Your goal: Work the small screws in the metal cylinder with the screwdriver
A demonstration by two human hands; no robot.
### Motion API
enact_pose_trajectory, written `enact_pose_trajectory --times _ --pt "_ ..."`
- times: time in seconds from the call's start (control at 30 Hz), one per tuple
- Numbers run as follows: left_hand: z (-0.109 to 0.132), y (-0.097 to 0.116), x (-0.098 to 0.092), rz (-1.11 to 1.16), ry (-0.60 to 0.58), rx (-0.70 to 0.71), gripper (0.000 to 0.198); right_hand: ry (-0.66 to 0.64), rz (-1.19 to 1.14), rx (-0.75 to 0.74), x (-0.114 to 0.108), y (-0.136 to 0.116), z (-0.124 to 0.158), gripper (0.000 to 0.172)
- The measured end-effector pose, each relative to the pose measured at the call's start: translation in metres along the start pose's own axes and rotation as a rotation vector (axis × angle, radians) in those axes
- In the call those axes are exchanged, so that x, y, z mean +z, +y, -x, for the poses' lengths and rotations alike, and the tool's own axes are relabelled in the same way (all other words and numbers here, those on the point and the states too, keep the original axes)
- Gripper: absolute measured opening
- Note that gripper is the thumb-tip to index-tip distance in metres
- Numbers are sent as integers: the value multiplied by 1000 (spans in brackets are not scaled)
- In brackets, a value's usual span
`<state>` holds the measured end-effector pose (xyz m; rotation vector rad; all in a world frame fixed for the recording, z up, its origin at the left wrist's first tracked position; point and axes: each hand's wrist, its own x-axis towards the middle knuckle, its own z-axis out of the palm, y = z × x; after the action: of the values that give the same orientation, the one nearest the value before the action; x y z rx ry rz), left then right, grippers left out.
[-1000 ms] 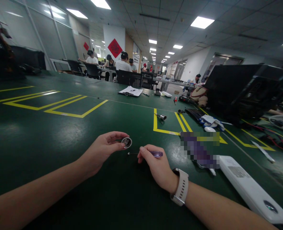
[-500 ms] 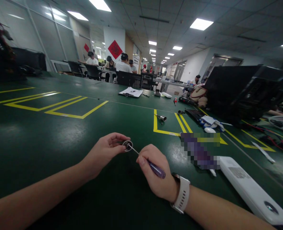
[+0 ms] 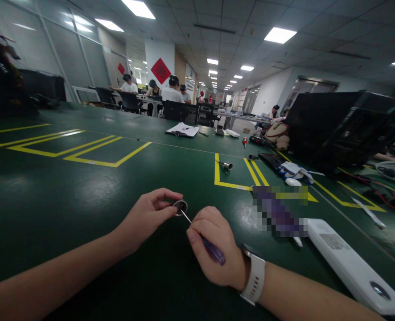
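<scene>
My left hand (image 3: pixel 150 213) pinches a small round metal part (image 3: pixel 180 206) by its rim, between thumb and fingers, with its open face toward me. Inside the ring it looks dark; the details are too small to make out. My right hand (image 3: pixel 214 245), with a white-strapped watch on the wrist, grips a screwdriver (image 3: pixel 212 250) by its purple translucent handle. The thin metal shaft points up and left, and its tip is inside or against the round part. Both hands are held above the green table (image 3: pixel 93 209).
A metal cup-shaped part (image 3: pixel 227 166) lies within yellow tape lines ahead on the right. Further right are a blurred purple packet (image 3: pixel 277 211), a long white device (image 3: pixel 354 267) and a big black case (image 3: pixel 338 129). A clipboard (image 3: pixel 183 129) lies farther back; people sit beyond.
My right hand and the screwdriver handle have shifted slightly down and left, so the shaft stands steeper. The round part has moved a little right and down and has tilted.
</scene>
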<state>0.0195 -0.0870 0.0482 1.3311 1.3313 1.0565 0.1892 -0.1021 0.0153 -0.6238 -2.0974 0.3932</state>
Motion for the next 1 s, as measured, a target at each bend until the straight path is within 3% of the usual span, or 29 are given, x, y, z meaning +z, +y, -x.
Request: enact_pose_trajectory --times 0.17,0.4,1.0 --pt "-1 -1 -1 4 -20 24 25 41 -61 110 0 1 -2 17" --pt "-1 -3 0 -32 -12 65 27 36 -77 153 1 1 -3 20" --pt "-2 -5 -3 -40 -21 56 24 34 -94 129 0 -1 -4 17"
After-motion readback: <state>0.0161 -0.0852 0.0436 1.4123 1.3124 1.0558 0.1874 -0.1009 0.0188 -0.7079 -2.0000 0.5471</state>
